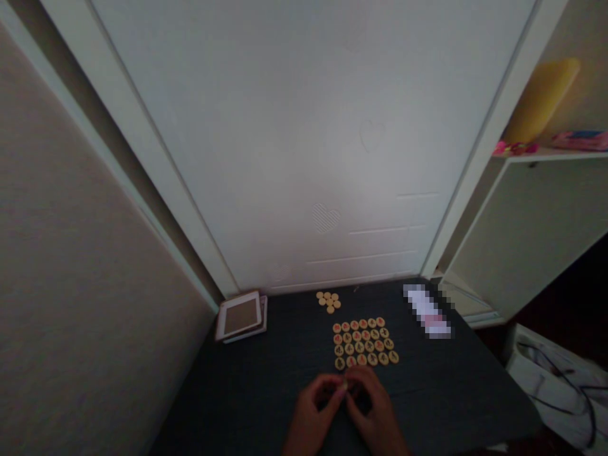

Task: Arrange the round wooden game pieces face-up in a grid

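Note:
My left hand (pixel 316 405) and my right hand (pixel 373 400) meet at the front of the dark table, fingertips together. Pinched between them is a small pale disc, seen edge-on, that looks like a xiangqi piece (pixel 345 384); the fingers cover most of it. Just beyond my hands lie round wooden xiangqi pieces (pixel 360 347) in neat rows, face up with red or black characters. Farther back, near the white panel, a loose cluster of plain-faced xiangqi pieces (pixel 330 303) rests on the table.
The dark table (pixel 247 386) meets a white panel (pixel 285 158) at its back edge. Framed flat items (pixel 242 315) are stacked at the back left. A blurred-out pale object (pixel 425 310) lies at the back right. Beyond the right edge stands a white box with cables (pixel 555 386).

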Available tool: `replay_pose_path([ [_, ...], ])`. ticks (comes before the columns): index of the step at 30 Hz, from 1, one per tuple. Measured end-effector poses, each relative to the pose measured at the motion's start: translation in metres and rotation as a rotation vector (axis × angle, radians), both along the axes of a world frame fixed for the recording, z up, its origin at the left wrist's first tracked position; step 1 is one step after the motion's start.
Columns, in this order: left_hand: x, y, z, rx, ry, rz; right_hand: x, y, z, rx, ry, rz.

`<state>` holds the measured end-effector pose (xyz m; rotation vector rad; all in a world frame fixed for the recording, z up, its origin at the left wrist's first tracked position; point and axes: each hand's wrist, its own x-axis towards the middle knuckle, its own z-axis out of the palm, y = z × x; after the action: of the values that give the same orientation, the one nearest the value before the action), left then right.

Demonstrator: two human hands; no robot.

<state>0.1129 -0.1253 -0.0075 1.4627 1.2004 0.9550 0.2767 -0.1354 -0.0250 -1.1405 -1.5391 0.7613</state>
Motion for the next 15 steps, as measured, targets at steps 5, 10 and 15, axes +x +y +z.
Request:
replay_pose_path([
  [5, 0.0029, -0.0047, -0.0053, 0.035, 0.027, 0.067, -0.0024, -0.0026, 0.0009, -0.037, -0.062, 0.030],
  [10, 0.0031, -0.0083, -0.0077, 0.031, -0.056, 0.100, -0.0023, -0.0035, 0.0053, -0.083, -0.038, 0.034],
  [15, 0.0008, -0.0106, -0.0084, 0.030, -0.056, 0.071, -0.0014, -0.0034, 0.0073, -0.118, -0.039, 0.043],
])
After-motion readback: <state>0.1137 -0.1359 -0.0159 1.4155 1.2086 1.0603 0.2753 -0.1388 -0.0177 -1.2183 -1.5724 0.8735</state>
